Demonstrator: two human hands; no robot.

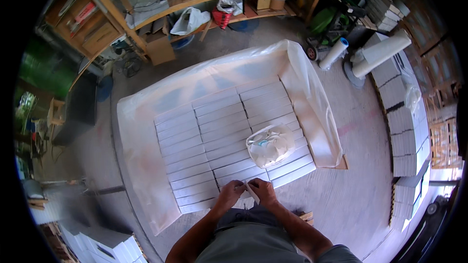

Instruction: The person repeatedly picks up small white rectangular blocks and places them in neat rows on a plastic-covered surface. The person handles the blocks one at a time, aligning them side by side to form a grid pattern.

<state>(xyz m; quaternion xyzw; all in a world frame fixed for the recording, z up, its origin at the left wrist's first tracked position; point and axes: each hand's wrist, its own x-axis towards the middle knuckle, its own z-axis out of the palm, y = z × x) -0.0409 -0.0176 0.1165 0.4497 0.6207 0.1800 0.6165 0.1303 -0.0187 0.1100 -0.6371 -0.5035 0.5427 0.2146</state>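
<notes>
My left hand (232, 194) and my right hand (263, 192) meet close together in front of my body, fingers pinched. Between them is a small white strip (252, 194), thin like paper or film; its exact kind is hard to tell. Just beyond the hands lie rows of flat white boxes (219, 139), packed side by side in three columns. On the right part of these boxes stands an open clear plastic bag (277, 148) with white pieces and a bit of blue inside.
Translucent plastic sheeting (214, 73) walls the stack at the back and both sides. Stacked white boxes (404, 136) stand along the right. Film rolls (334, 54) and a green-wheeled cart (324, 22) are at the back right. Wooden shelving (195, 7) lines the far wall.
</notes>
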